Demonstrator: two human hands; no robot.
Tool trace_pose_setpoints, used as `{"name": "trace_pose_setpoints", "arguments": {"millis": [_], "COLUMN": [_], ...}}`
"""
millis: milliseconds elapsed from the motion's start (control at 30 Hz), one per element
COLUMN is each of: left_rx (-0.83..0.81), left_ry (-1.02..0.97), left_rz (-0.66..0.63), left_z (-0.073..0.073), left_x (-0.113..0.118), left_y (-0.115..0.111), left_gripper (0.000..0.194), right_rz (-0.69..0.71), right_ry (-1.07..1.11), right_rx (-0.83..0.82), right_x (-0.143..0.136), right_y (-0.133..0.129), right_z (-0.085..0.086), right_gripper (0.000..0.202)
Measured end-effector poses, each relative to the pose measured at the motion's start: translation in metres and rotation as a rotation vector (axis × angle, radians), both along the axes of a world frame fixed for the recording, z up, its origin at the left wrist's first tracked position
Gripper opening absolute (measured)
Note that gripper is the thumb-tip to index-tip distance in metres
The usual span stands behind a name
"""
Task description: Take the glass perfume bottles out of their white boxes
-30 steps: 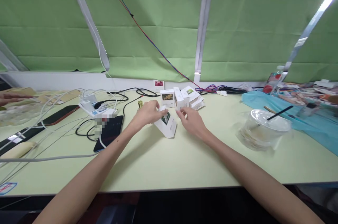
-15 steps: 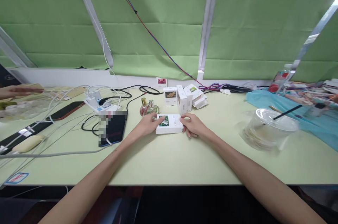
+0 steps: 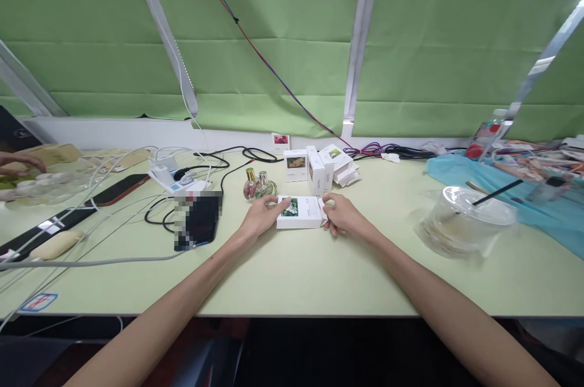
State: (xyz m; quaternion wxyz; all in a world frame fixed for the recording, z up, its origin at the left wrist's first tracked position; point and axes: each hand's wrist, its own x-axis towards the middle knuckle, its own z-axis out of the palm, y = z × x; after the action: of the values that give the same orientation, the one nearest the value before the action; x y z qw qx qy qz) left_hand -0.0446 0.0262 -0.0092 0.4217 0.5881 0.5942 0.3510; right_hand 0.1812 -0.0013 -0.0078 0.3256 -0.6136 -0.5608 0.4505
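A flat white box point(image 3: 301, 213) with a green and white flower picture lies on the pale table between my hands. My left hand point(image 3: 263, 216) holds its left end, thumb on top. At the right end, my right hand point(image 3: 340, 214) pinches a small end flap that sticks out. Behind the box stand two small glass bottles, one with a gold cap point(image 3: 250, 185) and one with a silver cap point(image 3: 264, 187). Several white boxes are grouped further back, among them one with a brown picture point(image 3: 296, 167) and an upright one point(image 3: 316, 174).
On the left are a dark phone point(image 3: 205, 219), a power strip point(image 3: 177, 180), many cables and another person's hand point(image 3: 20, 163) over clear plastic trays. To the right stand a lidded plastic cup point(image 3: 469, 223) with a black straw, blue plastic point(image 3: 542, 204) and a bottle point(image 3: 490, 134).
The flap at the box's right end now shows, and my right hand has shifted slightly right with it. At the far left, the other person's hand has moved left and its fingers have curled.
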Motion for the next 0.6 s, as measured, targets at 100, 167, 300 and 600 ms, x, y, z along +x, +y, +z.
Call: {"name": "trace_pose_setpoints", "arguments": {"millis": [100, 167, 300, 600], "left_rx": [-0.003, -0.006, -0.012, -0.039], "left_ry": [-0.003, -0.013, -0.011, -0.061], "left_rz": [-0.028, -0.047, -0.062, -0.054], "left_z": [0.002, 0.004, 0.007, 0.005], "left_x": [0.001, 0.001, 0.001, 0.003], "left_y": [-0.003, -0.004, -0.005, -0.003], "left_gripper": [0.057, 0.056, 0.057, 0.063], "right_rz": [0.020, 0.018, -0.066, 0.375], "right_ry": [-0.054, -0.125, -0.417, -0.519], "right_rx": [-0.039, -0.034, 0.221, 0.682], "right_x": [0.005, 0.008, 0.010, -0.004], "right_y": [-0.001, -0.002, -0.005, -0.004], "right_z": [0.002, 0.002, 0.002, -0.009], "right_gripper": [0.026, 0.031, 0.031, 0.070]}}
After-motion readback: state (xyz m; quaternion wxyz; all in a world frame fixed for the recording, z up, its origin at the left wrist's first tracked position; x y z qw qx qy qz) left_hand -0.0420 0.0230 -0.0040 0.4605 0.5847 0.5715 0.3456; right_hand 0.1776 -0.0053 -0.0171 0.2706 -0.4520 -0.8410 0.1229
